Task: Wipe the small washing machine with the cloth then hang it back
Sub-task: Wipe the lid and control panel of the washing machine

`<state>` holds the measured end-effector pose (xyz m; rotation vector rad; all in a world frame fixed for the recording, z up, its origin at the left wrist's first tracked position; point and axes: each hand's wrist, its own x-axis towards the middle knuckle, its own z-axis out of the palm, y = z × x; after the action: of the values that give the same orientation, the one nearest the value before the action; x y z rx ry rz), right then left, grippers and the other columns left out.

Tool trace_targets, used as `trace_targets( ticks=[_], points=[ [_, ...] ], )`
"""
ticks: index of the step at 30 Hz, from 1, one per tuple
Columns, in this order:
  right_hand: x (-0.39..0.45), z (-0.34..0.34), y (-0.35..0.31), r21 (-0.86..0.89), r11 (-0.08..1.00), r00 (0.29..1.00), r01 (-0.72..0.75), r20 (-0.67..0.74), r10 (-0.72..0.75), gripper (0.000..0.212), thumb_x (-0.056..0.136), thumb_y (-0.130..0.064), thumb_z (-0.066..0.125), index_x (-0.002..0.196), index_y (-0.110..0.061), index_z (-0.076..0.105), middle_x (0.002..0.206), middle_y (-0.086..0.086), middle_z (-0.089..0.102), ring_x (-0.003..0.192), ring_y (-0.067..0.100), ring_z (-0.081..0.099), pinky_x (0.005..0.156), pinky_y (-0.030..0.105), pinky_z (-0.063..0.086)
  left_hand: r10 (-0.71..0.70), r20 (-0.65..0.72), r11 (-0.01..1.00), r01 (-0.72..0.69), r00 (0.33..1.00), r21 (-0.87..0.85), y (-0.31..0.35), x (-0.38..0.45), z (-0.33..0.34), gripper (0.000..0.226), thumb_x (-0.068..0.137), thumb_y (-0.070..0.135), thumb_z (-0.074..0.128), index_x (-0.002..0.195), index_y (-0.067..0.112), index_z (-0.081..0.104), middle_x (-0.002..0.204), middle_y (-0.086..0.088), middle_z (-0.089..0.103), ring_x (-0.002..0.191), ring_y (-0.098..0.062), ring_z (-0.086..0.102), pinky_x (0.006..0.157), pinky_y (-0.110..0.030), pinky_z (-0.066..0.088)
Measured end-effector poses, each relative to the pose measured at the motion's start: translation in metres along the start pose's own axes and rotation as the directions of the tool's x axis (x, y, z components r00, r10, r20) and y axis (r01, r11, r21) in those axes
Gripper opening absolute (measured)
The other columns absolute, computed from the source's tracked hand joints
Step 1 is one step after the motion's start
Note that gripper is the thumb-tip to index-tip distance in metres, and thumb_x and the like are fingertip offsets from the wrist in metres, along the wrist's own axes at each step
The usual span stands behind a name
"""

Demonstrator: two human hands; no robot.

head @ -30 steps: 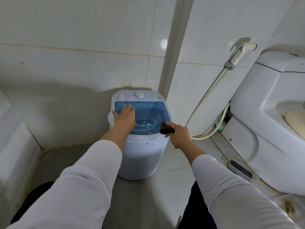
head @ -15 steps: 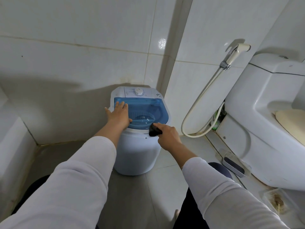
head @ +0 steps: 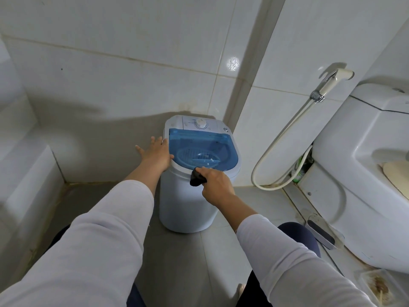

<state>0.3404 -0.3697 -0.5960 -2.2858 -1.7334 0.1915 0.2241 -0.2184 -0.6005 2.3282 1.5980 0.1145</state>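
The small washing machine stands on the floor in the tiled corner. It has a white body, a clear blue lid and a white dial at the back. My left hand rests flat on its upper left edge with the fingers spread. My right hand is closed around a small dark cloth, bunched up and pressed against the front rim just below the lid.
A white toilet stands to the right, with a spray hose looping down the wall between it and the machine. A low tiled ledge runs along the left. A small tray lies on the floor by the toilet base.
My left hand has slid off the blue lid to the machine's left edge. My right hand with the cloth has moved left along the front rim. The camera has pulled back.
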Motion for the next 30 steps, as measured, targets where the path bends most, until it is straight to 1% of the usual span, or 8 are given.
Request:
trace_targets(
  ticks=[6,9,12,16,20,24,27,30],
  points=[
    [0.009,0.002,-0.01,-0.006,0.992,0.991,0.122,0.055,-0.122,0.048,0.084,0.001,0.056,0.124,-0.026,0.056,0.119,0.006,0.065,0.109,0.029,0.06,0.092,0.038,0.054,-0.032,0.064,0.998,0.035,0.997,-0.056,-0.012,-0.011,0.003,0.066,0.099,0.03,0.043,0.154,0.016,0.008,0.163,-0.002,0.006,0.151,-0.023,-0.006,0.112,-0.069,0.0],
    [0.021,-0.012,-0.006,0.016,0.973,0.973,0.228,-0.016,-0.228,0.05,0.087,0.001,0.053,0.127,-0.028,0.054,0.126,0.003,0.064,0.117,0.026,0.058,0.099,0.039,0.051,-0.025,0.078,0.998,0.029,0.997,-0.048,-0.022,-0.016,0.004,0.071,0.098,0.035,0.046,0.154,0.016,0.006,0.163,-0.001,0.003,0.151,-0.023,-0.008,0.112,-0.069,0.001],
    [0.03,-0.023,0.006,-0.045,0.948,0.947,0.315,-0.057,-0.317,0.048,0.091,-0.001,0.05,0.133,-0.025,0.051,0.138,0.0,0.055,0.133,0.023,0.045,0.111,0.04,0.04,-0.038,0.09,0.998,0.043,0.995,-0.052,-0.032,-0.017,0.008,0.082,0.093,0.043,0.052,0.154,0.019,0.003,0.163,0.001,0.0,0.151,-0.022,-0.008,0.113,-0.068,0.003],
    [0.035,-0.008,0.02,-0.206,0.855,0.878,0.475,0.166,-0.448,0.05,0.093,-0.009,0.052,0.138,-0.03,0.045,0.15,-0.004,0.042,0.146,0.027,0.023,0.116,0.049,0.029,-0.039,0.113,0.995,0.048,0.993,-0.083,-0.038,-0.015,0.019,0.093,0.088,0.05,0.057,0.154,0.019,0.0,0.163,0.002,-0.004,0.15,-0.021,-0.01,0.113,-0.068,0.003],
    [0.043,-0.003,0.027,-0.257,0.8,0.831,0.542,0.304,-0.465,0.055,0.094,-0.024,0.05,0.145,-0.033,0.03,0.158,-0.006,0.024,0.15,0.027,0.007,0.12,0.052,0.019,-0.017,0.107,0.993,0.03,0.994,-0.118,-0.039,-0.016,0.028,0.097,0.085,0.054,0.058,0.154,0.019,-0.001,0.163,0.002,-0.006,0.15,-0.021,-0.01,0.113,-0.068,0.004],
    [0.057,-0.01,0.019,-0.318,0.722,0.779,0.614,0.394,-0.489,0.058,0.094,-0.018,0.051,0.145,-0.035,0.029,0.159,-0.006,0.021,0.15,0.026,0.005,0.121,0.049,0.019,-0.015,0.095,0.982,0.032,0.995,-0.186,-0.036,-0.015,0.038,0.101,0.083,0.059,0.058,0.154,0.019,-0.002,0.163,0.002,-0.005,0.15,-0.02,-0.01,0.114,-0.068,0.005],
    [0.067,-0.011,0.01,-0.298,0.704,0.75,0.645,0.425,-0.507,0.063,0.092,-0.009,0.054,0.144,-0.036,0.032,0.158,-0.005,0.023,0.15,0.026,0.006,0.12,0.049,0.022,-0.038,0.1,0.973,0.06,0.994,-0.224,-0.037,-0.015,0.046,0.104,0.081,0.063,0.056,0.154,0.018,-0.003,0.163,0.003,-0.006,0.15,-0.019,-0.011,0.114,-0.067,0.005],
    [0.077,-0.014,0.001,-0.297,0.689,0.731,0.661,0.459,-0.504,0.063,0.092,-0.008,0.053,0.143,-0.037,0.032,0.158,-0.008,0.022,0.15,0.024,0.004,0.119,0.044,0.024,-0.081,0.108,0.957,0.108,0.991,-0.269,-0.04,-0.015,0.052,0.109,0.078,0.067,0.056,0.154,0.017,-0.005,0.163,0.002,-0.008,0.15,-0.019,-0.011,0.114,-0.066,0.003]
  ],
)
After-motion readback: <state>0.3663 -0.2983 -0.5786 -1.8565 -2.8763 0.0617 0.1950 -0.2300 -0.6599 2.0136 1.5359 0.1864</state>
